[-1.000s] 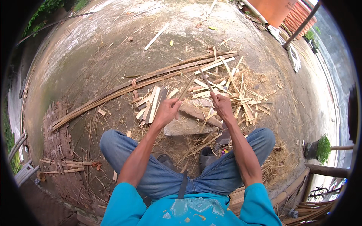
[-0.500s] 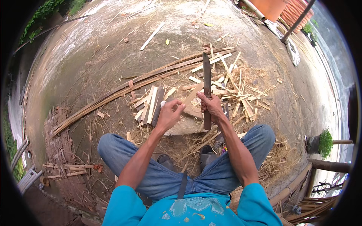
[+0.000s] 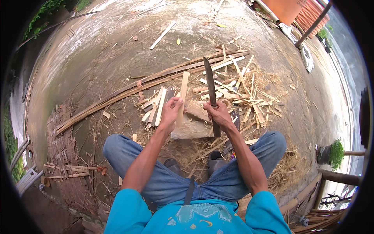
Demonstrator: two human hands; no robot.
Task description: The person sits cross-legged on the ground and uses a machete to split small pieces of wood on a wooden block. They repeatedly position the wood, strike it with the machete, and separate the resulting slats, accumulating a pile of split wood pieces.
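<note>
- Your left hand pinched a pale wooden slat near mid-frame, seemingly low down to leave its upper face clear.
- Your right hand gripped a long knife right of centre, blade up-frame, presumably keeping fingers safe.
- Stacked slats lay left of centre, probably for easy reach.

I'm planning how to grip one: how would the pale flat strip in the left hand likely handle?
The pale strip is probably light, being thin and held up by the left hand alone. It looks fairly stiff: its upper part stands straight, without visible sag. Its flat shape seems unlikely to roll.
</note>
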